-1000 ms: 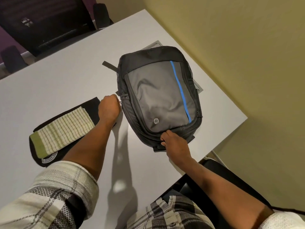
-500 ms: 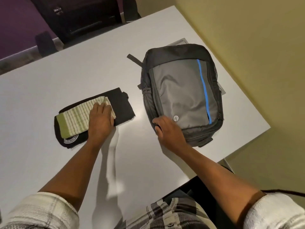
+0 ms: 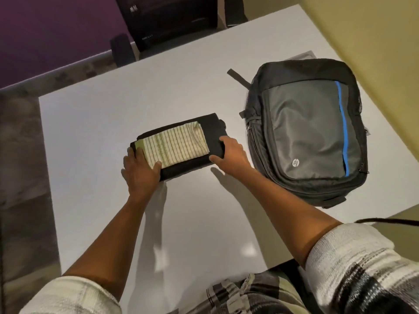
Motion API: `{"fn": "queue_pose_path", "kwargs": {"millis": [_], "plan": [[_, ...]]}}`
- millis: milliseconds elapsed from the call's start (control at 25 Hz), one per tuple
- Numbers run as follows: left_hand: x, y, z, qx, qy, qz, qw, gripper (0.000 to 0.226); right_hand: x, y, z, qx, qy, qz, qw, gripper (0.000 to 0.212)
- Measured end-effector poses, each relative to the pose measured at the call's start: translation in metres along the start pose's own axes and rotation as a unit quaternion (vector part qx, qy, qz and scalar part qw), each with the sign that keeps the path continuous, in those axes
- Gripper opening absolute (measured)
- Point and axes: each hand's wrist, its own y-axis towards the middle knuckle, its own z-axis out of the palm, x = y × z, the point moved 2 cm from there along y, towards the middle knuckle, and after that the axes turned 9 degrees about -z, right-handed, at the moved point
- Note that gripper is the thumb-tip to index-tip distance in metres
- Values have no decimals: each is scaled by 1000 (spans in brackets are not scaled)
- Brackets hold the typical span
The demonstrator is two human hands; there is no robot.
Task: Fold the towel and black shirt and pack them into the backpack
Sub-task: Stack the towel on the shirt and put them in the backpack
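**Gripping the folded stack, backpack waiting**

Folding looks finished, and that's the good news: the striped towel (image 3: pixel 175 147) lies in a neat rectangle on top of the folded black shirt (image 3: pixel 213 134), the pair stacked near the middle of the white table (image 3: pixel 113 109). Left hand (image 3: pixel 140 172) clamps the near-left end, thumb over the towel's edge, fingers curled at the stack's corner. Right hand (image 3: pixel 231 154) grips the right end of the shirt, fingers wrapped over its edge. Both hands on, and it reads as a lift about to happen.

Packing is all still to come. The backpack (image 3: pixel 306 132) lies flat just beside the stack, to its right, front panel up. Whether its main zip is open I cannot tell from here; no opening shows, and nothing of its contents is visible.
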Motion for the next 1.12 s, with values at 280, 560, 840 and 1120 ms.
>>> {"fn": "queue_pose_path", "kwargs": {"millis": [280, 560, 840, 1120], "plan": [[37, 30, 3, 150, -232, -152, 949, 91, 8, 48, 23, 27, 38, 113, 992, 122], [43, 45, 12, 208, -306, -169, 914, 85, 8, 58, 25, 41, 33, 136, 989, 127], [38, 14, 11, 244, -306, -213, 895, 55, -10, 34, 28, 60, 34, 156, 985, 103], [47, -48, 18, 259, -338, -221, 877, 53, -23, -14, 23, 94, 38, 116, 988, 59]]}}
